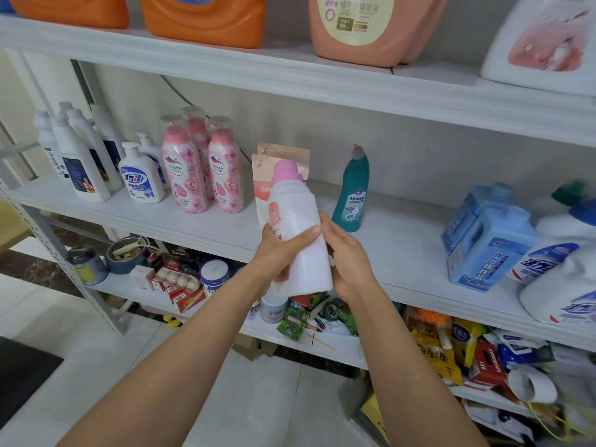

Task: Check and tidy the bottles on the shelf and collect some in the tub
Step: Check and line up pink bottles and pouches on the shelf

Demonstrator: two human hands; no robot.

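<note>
At the centre of the frame I see a white plastic bottle with a pink screw cap (300,227). It is held in the air in front of the middle board of a white shelf unit (403,246), tilted so the cap leans up and to the left. The left hand (279,253) wraps the lower body from the left, with the thumb laid across the front. The right hand (350,258) cups the right side near the base, so both hands hold the bottle. Just behind the cap stand two beige refill pouches (283,153). To their right is a slim teal toilet-cleaner bottle with a bent neck (350,191), and three pink rose-patterned bottles (193,175) stand left of centre. I cannot see any tub. My worry is the grip: the plastic looks smooth and both hands sit low on the body. Turning the bottle to check its label could let it slip onto the cluttered lower shelf (322,346) or the pale floor (258,398). Setting it back carelessly could topple the pouches or the narrow-footed teal bottle. Reaching for a tub I can't see would risk a drop too.
</note>
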